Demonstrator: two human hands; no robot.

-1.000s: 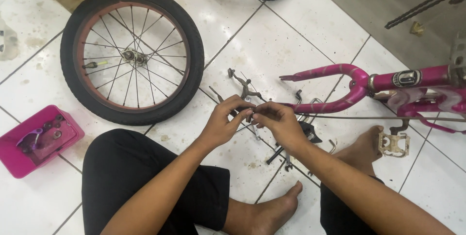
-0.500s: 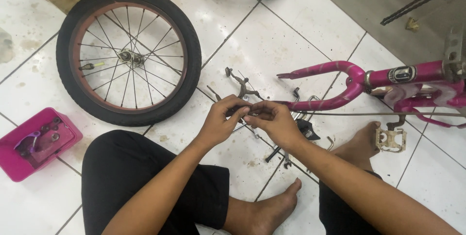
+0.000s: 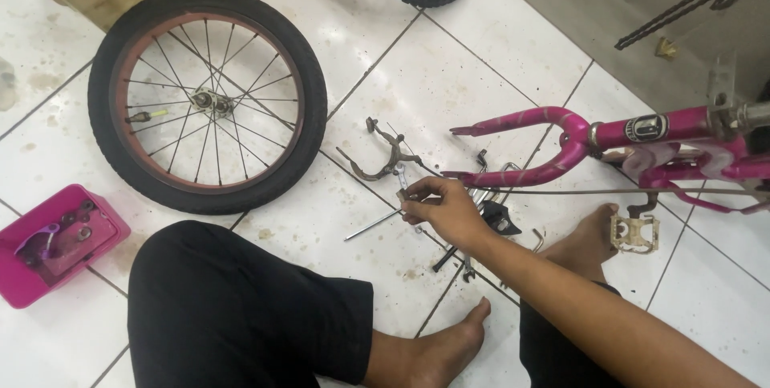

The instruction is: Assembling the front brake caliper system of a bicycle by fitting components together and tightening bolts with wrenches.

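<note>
Only the right hand [image 3: 449,210] shows, its fingertips pinched on a small metal bolt-like part [image 3: 403,193], which looks light, stiff and slippery, so grip the shank. Just beyond lies a grey brake caliper [image 3: 383,155]; the left hand is unseen.

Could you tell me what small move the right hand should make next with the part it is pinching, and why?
Probably lift it clear first. The right hand pinches a small metal part just above the floor, close to the brake caliper and a thin rod, with loose tools beside it.
</note>
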